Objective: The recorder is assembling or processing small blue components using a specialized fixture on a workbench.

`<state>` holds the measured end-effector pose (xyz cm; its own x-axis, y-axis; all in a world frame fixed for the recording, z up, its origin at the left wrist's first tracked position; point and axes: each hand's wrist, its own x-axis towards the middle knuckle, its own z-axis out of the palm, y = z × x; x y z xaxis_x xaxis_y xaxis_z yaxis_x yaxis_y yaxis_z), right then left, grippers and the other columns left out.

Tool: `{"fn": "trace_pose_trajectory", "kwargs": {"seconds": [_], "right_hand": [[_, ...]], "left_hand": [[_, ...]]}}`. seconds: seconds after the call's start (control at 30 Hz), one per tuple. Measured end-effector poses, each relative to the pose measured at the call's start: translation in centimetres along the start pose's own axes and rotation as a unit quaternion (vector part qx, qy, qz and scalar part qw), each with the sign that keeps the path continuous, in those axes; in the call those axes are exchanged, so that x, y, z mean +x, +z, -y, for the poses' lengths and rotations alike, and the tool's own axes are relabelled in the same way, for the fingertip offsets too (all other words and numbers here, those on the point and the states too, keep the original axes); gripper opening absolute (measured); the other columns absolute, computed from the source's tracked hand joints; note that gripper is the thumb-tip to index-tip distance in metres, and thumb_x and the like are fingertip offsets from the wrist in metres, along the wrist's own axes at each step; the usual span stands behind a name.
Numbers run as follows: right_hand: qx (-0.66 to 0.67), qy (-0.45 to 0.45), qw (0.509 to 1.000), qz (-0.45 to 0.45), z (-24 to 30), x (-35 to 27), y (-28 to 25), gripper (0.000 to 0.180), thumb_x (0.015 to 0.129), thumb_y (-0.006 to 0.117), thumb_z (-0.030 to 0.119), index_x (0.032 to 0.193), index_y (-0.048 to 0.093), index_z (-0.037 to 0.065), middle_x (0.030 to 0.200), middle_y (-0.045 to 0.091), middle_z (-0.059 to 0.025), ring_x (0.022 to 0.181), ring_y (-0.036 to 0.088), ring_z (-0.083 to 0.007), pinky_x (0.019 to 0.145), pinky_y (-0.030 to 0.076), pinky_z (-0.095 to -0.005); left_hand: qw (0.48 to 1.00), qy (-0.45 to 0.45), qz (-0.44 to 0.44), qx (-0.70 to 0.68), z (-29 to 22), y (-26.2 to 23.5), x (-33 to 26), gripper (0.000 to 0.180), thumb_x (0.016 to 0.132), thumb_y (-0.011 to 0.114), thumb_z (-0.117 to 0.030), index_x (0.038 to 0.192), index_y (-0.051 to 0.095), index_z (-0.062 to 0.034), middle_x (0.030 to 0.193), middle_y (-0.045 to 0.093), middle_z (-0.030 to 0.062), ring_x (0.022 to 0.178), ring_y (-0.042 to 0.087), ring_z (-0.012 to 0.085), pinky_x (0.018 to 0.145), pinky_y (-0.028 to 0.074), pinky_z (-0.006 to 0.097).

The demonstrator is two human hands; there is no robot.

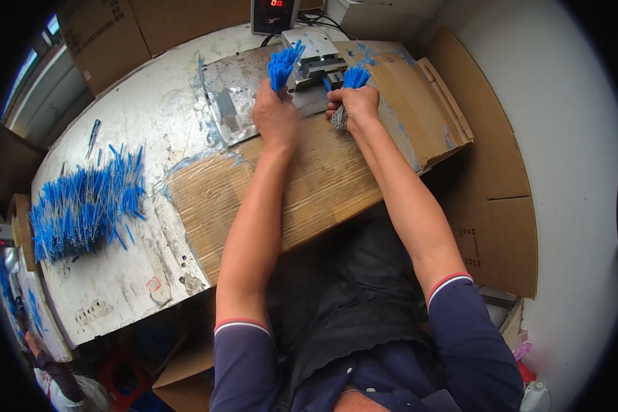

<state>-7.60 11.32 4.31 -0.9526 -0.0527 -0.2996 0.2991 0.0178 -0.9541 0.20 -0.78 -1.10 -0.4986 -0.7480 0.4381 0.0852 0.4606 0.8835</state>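
Note:
My left hand is closed around a bundle of thin blue-sleeved wires, whose blue ends stand up above the fist. To its right, my right hand grips a second bundle of blue-sleeved wires. Bare silvery wire ends hang out below that hand. Its fingertips are beside a small metal fixture, and a short blue piece shows between them and the fixture. Whether my right fingers pinch that piece is too small to tell. Both forearms reach over a cardboard sheet covering the table's front.
A large heap of blue-sleeved wires lies on the white table at left, near a pen-like tool. Behind the fixture stands a black counter box with red digits. Cardboard lines the right side. Another person's arm shows at lower left.

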Motion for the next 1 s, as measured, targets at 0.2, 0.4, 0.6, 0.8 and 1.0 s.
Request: {"fn": "trace_pose_trajectory", "kwargs": {"seconds": [0.2,0.4,0.6,0.8,1.0], "right_hand": [[-0.007,0.009,1.000,-0.007,0.1,-0.1,0.6,0.013,0.078,0.071,-0.011,0.073,0.060,-0.008,0.067,0.064,-0.0192,0.050,0.065,-0.0267,0.042,0.056,-0.0393],[0.048,-0.004,0.999,0.025,-0.6,1.4,-0.3,0.013,0.080,0.074,-0.005,0.079,0.061,-0.007,0.071,0.065,-0.0172,0.055,0.066,-0.0271,0.049,0.060,-0.0427],[0.168,0.049,0.981,0.086,-0.9,0.3,-0.9,0.013,0.084,0.072,0.000,0.087,0.062,-0.008,0.080,0.066,-0.0167,0.065,0.068,-0.0291,0.058,0.062,-0.0472],[0.196,0.043,0.970,0.136,-1.5,0.0,-2.2,0.012,0.084,0.072,-0.001,0.090,0.063,-0.007,0.083,0.067,-0.0166,0.072,0.069,-0.0288,0.066,0.063,-0.0477],[0.167,0.017,0.979,0.117,-1.8,-0.1,-2.1,0.011,0.084,0.071,-0.005,0.093,0.065,-0.006,0.083,0.067,-0.0156,0.071,0.069,-0.0273,0.065,0.063,-0.0461]], "left_hand": [[0.999,0.024,-0.016,0.032,0.1,-0.1,0.0,0.011,0.092,0.063,-0.003,0.103,0.064,-0.0052,0.084,0.072,0.0105,0.074,0.072,0.0243,0.068,0.054,0.039],[0.995,0.063,-0.046,0.059,-0.3,0.3,0.1,0.010,0.092,0.066,-0.007,0.102,0.064,-0.0066,0.084,0.070,0.0150,0.079,0.069,0.0355,0.070,0.051,0.044],[0.996,0.057,0.001,0.069,-0.5,-0.3,-0.3,0.014,0.090,0.068,-0.007,0.103,0.064,-0.0075,0.088,0.069,0.0179,0.083,0.068,0.0393,0.073,0.051,0.047],[0.994,0.078,0.026,0.071,-0.9,0.0,-0.3,0.016,0.088,0.067,-0.006,0.104,0.064,-0.0071,0.091,0.069,0.0194,0.086,0.067,0.0424,0.074,0.050,0.049],[0.991,0.072,0.068,0.086,-0.4,0.1,-0.3,0.014,0.089,0.064,-0.005,0.103,0.064,-0.0059,0.093,0.068,0.0212,0.088,0.066,0.0432,0.074,0.050,0.050]]}}
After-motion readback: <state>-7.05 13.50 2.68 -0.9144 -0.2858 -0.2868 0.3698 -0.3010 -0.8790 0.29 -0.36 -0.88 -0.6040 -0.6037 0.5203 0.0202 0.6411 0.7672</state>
